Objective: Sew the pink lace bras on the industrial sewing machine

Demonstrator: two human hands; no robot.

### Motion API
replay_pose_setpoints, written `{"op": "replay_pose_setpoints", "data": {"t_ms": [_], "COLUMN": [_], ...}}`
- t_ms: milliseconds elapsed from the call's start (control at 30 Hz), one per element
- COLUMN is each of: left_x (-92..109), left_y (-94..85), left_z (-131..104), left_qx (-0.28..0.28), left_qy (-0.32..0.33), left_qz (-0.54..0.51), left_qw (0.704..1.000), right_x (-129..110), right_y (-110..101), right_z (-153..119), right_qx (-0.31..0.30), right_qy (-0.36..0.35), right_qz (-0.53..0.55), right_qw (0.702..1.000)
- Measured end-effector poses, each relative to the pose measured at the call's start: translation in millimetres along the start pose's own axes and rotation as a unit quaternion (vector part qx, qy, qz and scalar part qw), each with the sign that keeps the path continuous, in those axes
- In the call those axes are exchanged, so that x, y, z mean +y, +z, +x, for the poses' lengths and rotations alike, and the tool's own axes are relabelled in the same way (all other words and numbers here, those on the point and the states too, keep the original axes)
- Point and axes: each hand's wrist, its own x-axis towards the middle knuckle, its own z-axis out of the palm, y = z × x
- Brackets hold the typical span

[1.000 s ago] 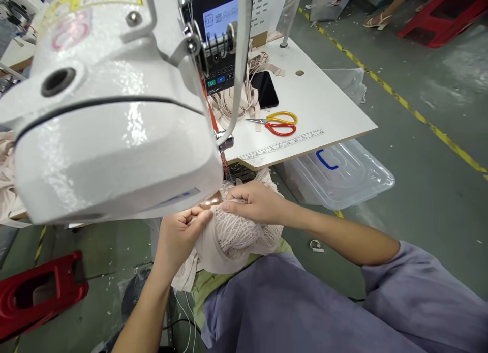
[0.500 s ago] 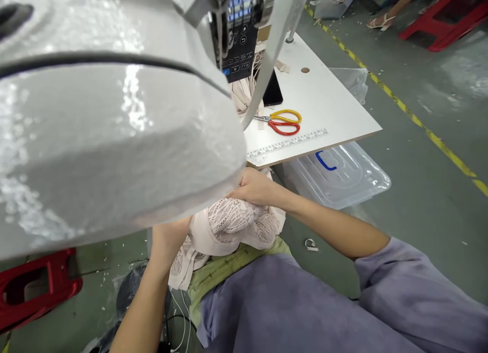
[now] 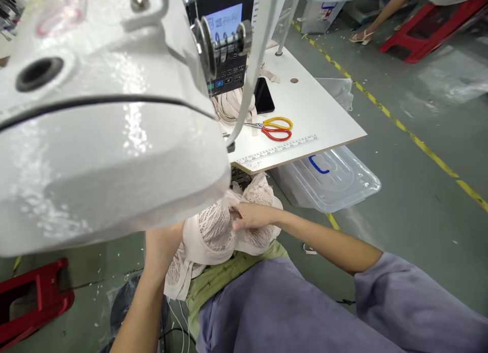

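Observation:
A pale pink lace bra (image 3: pixel 217 228) lies over my lap below the head of the white sewing machine (image 3: pixel 114 165). My right hand (image 3: pixel 253 215) is at the middle of the bra, between its cups, its fingers and thumb closed on the fabric. My left hand (image 3: pixel 163 243) is at the left side of the bra; its fingers are hidden behind the machine head. The bra's upper left part is also covered by the machine. A strap end hangs at the lower left, over a green cloth (image 3: pixel 224 271) on my lap.
On the white table (image 3: pixel 324 109) are scissors (image 3: pixel 276 129) with yellow and red handles, a black phone (image 3: pixel 264 96), a bundle of beige bands (image 3: pixel 231 106) and a printed ruler. A clear lidded box (image 3: pixel 331 177) stands below. Red stools (image 3: pixel 34 302) flank the workplace; a person sits at the upper right.
My right hand has moved down and slightly left, from the bra's top edge to between the cups. More of the right cup shows. The camera view has shifted, revealing more of the machine.

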Motion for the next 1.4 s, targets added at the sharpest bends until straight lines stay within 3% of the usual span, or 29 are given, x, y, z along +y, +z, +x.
{"op": "replay_pose_setpoints", "data": {"t_ms": [67,200,433,633,700,800,867,933,1000,1067,1167,1267,1400], "left_x": [-2.0,3.8,9.5,-10.0,-17.4,-16.8,-4.8,13.5,30.1,36.7,24.9,5.7,-2.2], "left_y": [-0.1,1.6,6.6,3.4,1.7,4.3,10.7,19.0,26.0,29.1,23.9,10.7,-5.5], "left_z": [0.0,-3.6,-7.8,-6.8,-12.6,-34.5,-55.9,-76.3,-88.9,-90.1,-74.6,-52.6,-28.6], "left_qx": [0.002,0.021,0.025,0.021,0.052,0.145,0.164,0.096,-0.028,-0.138,-0.209,-0.196,-0.132], "left_qy": [-0.007,-0.044,-0.023,0.001,0.019,0.093,0.202,0.367,0.474,0.444,0.294,0.2,0.062], "left_qz": [-0.009,-0.025,-0.043,0.021,0.055,0.094,0.086,0.057,0.051,0.085,0.129,0.09,0.033], "left_qw": [1.0,0.999,0.999,1.0,0.997,0.981,0.962,0.923,0.879,0.881,0.924,0.956,0.989], "right_x": [14.0,37.4,48.2,35.3,28.1,11.3,-7.3,-32.3,-59.2,-81.5,-98.0,-98.9,-94.9], "right_y": [2.5,5.3,7.7,8.5,5.2,-0.6,-0.6,4.8,13.8,21.6,21.8,9.6,-7.2], "right_z": [-10.2,-28.7,-47.3,-59.8,-66.3,-76.2,-80.4,-81.2,-79.3,-75.8,-68.3,-54.8,-28.2], "right_qx": [-0.064,-0.084,-0.002,0.072,0.079,0.082,0.053,-0.033,-0.133,-0.17,-0.093,0.009,0.075], "right_qy": [0.021,0.106,0.12,0.084,0.067,0.036,0.003,-0.037,-0.075,-0.085,-0.055,-0.054,-0.082], "right_qz": [0.029,0.172,0.301,0.33,0.329,0.297,0.242,0.147,0.042,-0.042,-0.135,-0.212,-0.242], "right_qw": [0.997,0.976,0.946,0.937,0.939,0.951,0.969,0.988,0.987,0.981,0.985,0.976,0.964]}}
